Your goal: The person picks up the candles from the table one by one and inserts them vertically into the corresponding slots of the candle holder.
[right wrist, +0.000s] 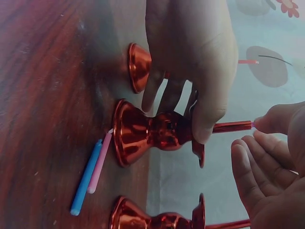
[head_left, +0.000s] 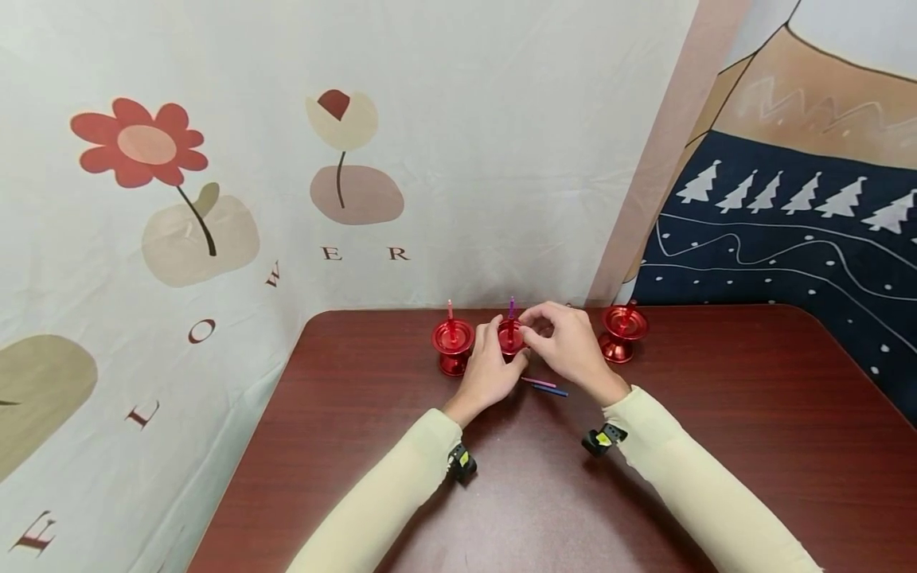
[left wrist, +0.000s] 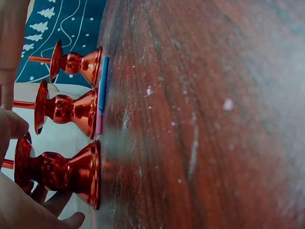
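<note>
Purple candle upright in 2nd holder, both hands around it

4 red metal holders stand in a row along the far edge of the table (head_left: 322, 446), counted from the left. Left hand (head_left: 490, 370): clamped on the dish of the 2nd holder (right wrist: 131, 136), thumb over the near rim. Purple candle (head_left: 512, 305): upright in the tube of that holder. Right hand (head_left: 569, 342): fingers bent, tips just beside the candle; cannot tell whether they pinch it. 1st holder (head_left: 453, 364): pink candle (head_left: 450, 309) upright. 3rd holder (left wrist: 60, 109): mostly hidden by the right hand from the head view. 4th holder (head_left: 620, 344): well right, its tube upright. Lying near the 2nd base: loose pink stick (right wrist: 100, 162), blue stick (right wrist: 86, 176).
</note>
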Demonstrator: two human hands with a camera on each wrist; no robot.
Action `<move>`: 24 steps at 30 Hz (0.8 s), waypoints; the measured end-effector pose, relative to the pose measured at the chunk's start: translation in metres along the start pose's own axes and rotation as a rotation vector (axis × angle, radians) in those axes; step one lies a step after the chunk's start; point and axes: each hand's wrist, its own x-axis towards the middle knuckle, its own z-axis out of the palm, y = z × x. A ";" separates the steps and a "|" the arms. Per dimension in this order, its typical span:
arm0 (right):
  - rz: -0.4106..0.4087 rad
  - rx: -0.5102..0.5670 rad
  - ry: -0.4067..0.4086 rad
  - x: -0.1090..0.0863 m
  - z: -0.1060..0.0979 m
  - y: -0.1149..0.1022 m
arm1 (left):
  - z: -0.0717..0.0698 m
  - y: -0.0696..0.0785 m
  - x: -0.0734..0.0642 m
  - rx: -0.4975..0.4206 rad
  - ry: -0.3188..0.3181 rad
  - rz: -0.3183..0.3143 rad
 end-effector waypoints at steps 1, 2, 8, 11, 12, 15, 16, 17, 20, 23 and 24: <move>0.002 -0.005 -0.009 -0.003 -0.002 0.000 | 0.000 0.000 0.000 -0.014 -0.002 -0.010; 0.001 -0.009 -0.016 -0.005 -0.004 0.001 | 0.003 -0.004 0.001 -0.021 0.012 -0.004; -0.002 -0.048 -0.081 -0.022 -0.016 0.009 | 0.008 -0.015 0.005 -0.026 0.044 0.006; 0.012 -0.051 -0.122 -0.030 -0.021 0.013 | 0.000 -0.005 0.001 0.003 0.023 0.005; 0.016 -0.053 -0.138 -0.033 -0.023 0.015 | -0.001 -0.006 0.001 0.017 0.019 0.017; 0.019 -0.062 -0.187 -0.039 -0.026 0.019 | -0.008 0.005 -0.003 0.006 -0.002 0.001; 0.015 -0.065 -0.201 -0.041 -0.027 0.020 | -0.011 0.010 -0.005 -0.006 -0.013 -0.013; 0.010 -0.070 -0.215 -0.043 -0.027 0.021 | -0.012 0.011 -0.005 -0.005 -0.016 -0.018; -0.002 -0.080 -0.249 -0.048 -0.029 0.023 | -0.015 0.018 -0.006 -0.007 -0.028 -0.045; -0.003 -0.090 -0.281 -0.052 -0.029 0.026 | -0.016 0.017 -0.005 0.012 -0.027 -0.050; -0.001 -0.095 -0.293 -0.052 -0.030 0.026 | -0.016 0.017 -0.005 0.015 -0.026 -0.052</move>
